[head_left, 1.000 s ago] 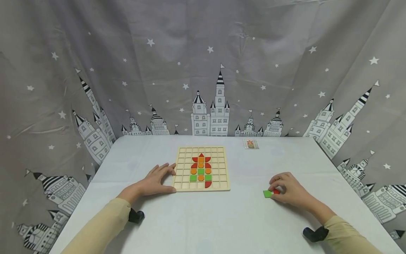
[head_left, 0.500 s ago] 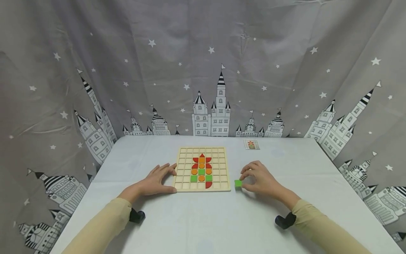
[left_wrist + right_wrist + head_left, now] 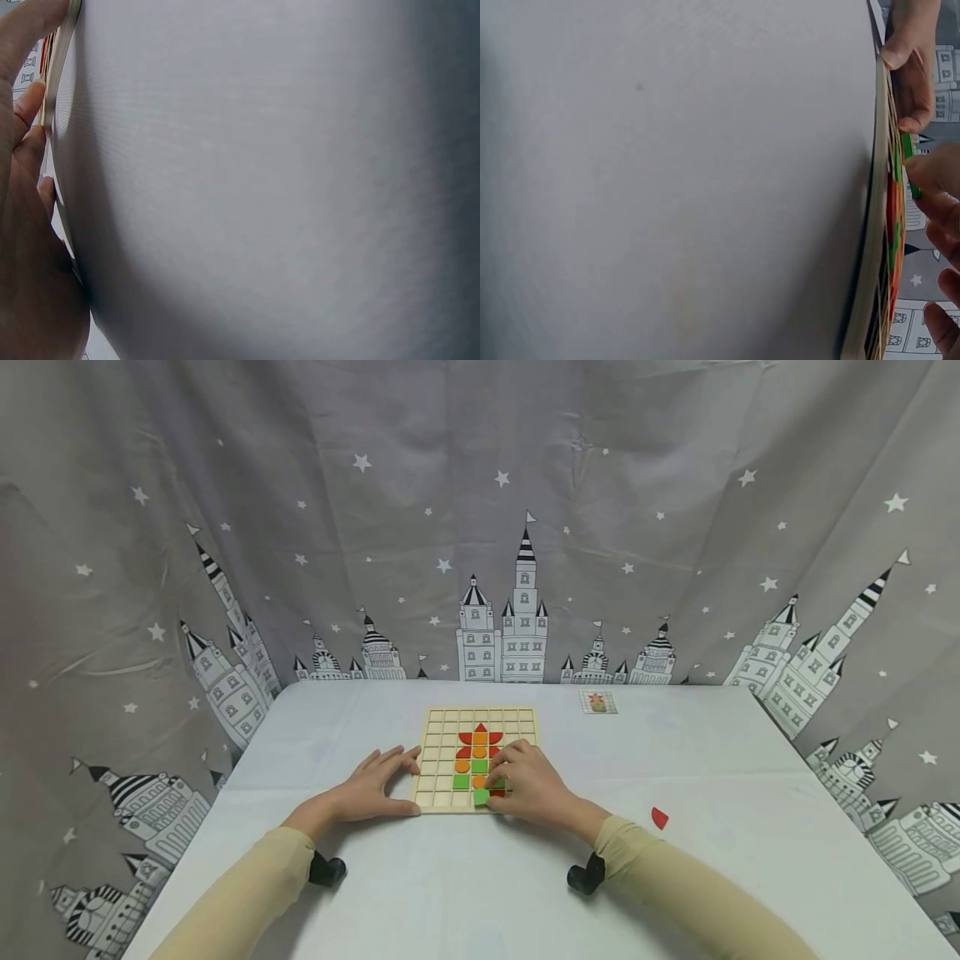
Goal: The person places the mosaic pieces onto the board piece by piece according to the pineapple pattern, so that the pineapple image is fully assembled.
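Observation:
A wooden grid board (image 3: 442, 742) lies on the table in the head view, with red, orange and green pieces set in its middle cells. My left hand (image 3: 371, 787) rests at the board's left side, thumb and fingertips touching its edge. Over the board's lower middle, my right hand (image 3: 528, 785) pinches a green square tile (image 3: 481, 797) between thumb and finger. The tile is tilted above the board's surface in the right wrist view. That hand hides some pieces on the board's right. In the left wrist view the board's edge (image 3: 56, 90) meets my fingers.
A red quarter-circle piece (image 3: 659, 817) lies on the white table (image 3: 420, 885) to the right. Near the back edge is a small picture card (image 3: 597, 702) with a gridded design. Behind the table hangs a grey curtain (image 3: 390, 477) with printed castles and stars.
My right hand has carried the green square tile leftward from the table's right side to over the board. The red quarter-circle stays behind on the table. My left hand keeps its place.

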Motion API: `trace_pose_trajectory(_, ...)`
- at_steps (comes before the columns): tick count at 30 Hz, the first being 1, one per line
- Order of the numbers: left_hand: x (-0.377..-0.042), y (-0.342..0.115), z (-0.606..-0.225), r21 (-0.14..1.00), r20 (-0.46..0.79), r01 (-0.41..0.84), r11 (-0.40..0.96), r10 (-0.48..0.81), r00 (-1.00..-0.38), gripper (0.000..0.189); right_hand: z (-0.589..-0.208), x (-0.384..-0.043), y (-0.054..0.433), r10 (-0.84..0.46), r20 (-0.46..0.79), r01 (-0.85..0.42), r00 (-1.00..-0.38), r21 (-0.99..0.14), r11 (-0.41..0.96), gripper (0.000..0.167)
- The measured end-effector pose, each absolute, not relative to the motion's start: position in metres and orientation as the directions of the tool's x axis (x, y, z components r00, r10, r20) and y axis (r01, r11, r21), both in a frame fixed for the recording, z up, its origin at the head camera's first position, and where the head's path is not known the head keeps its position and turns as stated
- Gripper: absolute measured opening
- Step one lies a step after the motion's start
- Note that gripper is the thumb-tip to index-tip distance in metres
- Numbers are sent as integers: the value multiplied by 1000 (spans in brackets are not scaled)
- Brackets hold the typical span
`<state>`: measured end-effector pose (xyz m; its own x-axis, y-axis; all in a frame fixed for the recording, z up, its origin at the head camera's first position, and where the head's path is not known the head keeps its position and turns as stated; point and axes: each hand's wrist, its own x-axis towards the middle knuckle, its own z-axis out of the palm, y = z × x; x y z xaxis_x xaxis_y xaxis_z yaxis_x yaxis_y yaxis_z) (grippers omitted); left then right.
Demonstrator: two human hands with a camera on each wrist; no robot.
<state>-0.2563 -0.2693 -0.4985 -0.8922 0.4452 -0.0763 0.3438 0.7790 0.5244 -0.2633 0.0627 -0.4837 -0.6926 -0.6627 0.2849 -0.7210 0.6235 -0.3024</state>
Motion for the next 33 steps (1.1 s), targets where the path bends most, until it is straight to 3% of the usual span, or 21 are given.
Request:
trace_pose_trajectory(26, -257, -270, -499, 519, -82, 333, 787, 433, -898, 61, -498, -261, 54, -592, 291, -660, -752, -327, 677, 21)
trace_pose_trajectory(33, -256, -269, -499, 528, -84, 329, 783, 433, -897, 60, -484, -261, 91, -564, 306, -641, -767, -395, 658, 14)
